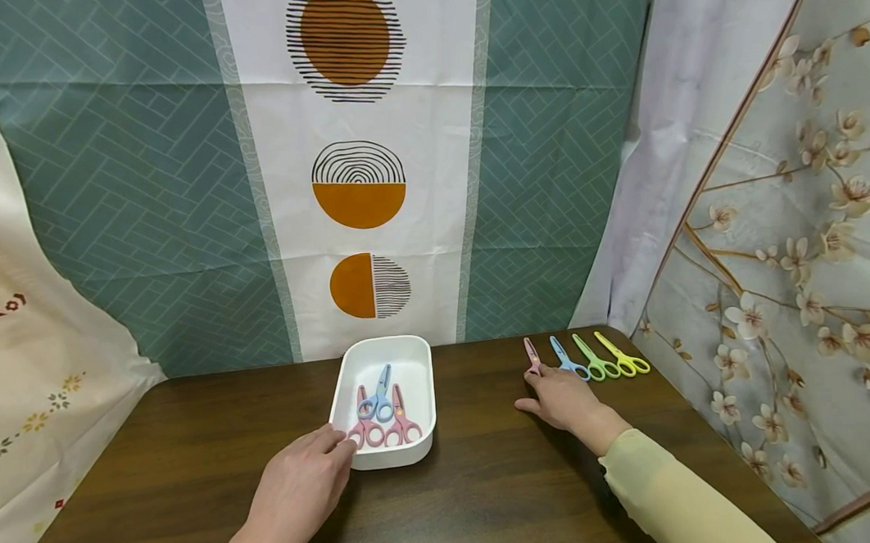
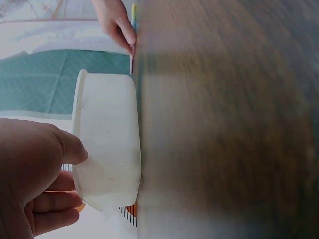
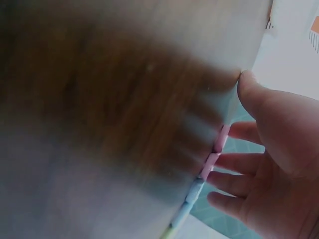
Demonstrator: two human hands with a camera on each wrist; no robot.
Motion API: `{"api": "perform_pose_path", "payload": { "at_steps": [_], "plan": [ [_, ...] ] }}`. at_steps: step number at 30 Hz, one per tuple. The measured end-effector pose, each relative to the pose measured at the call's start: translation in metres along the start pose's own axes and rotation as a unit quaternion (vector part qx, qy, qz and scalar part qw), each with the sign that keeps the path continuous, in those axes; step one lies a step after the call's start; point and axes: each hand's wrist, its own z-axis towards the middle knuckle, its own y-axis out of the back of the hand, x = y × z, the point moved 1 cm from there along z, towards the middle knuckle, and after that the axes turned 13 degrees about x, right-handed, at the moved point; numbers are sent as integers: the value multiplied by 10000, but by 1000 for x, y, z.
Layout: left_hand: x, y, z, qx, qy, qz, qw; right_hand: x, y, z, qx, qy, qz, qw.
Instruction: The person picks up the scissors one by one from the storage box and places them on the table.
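Observation:
My left hand [image 1: 298, 484] grips the near left corner of a white plastic tray [image 1: 395, 459]. In the left wrist view its thumb presses the tray's outer wall, with the other fingers behind the rim. Two pink scissors [image 1: 397, 400] lie inside the tray, and blue scissors [image 1: 384, 379] rest partly over the left pair. My right hand [image 1: 567, 400] reaches over pink scissors [image 1: 531, 352] on the table, its fingers touching them and covering their handles. The right wrist view shows these fingers fairly straight, the thumb apart with its tip at the tabletop.
Right of the pink scissors lie blue scissors [image 1: 560, 351], green scissors [image 1: 586, 350] and yellow scissors [image 1: 610, 347] in a row, blades pointing away. The dark wooden table [image 1: 484, 498] ends against a patterned curtain [image 1: 561, 273] at the back. A floral curtain [image 1: 798, 302] borders the right side.

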Motion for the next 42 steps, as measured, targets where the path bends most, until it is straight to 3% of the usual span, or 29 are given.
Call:
{"api": "perform_pose_path", "payload": {
  "at_steps": [14,21,29,42],
  "plan": [
    [0,1,-1,87,54,-66,9999,0,-3,0,18,-14,-71,10000],
    [1,0,-2,85,61,-61,9999,5,-3,-3,91,-246,-40,9996],
    [0,1,-1,197,129,-15,9997,7,-1,-4,-508,-28,-520,9973],
    [1,-1,-1,-57,-33,-103,9999,62,26,4,-825,714,-252,9937]
  ]
}}
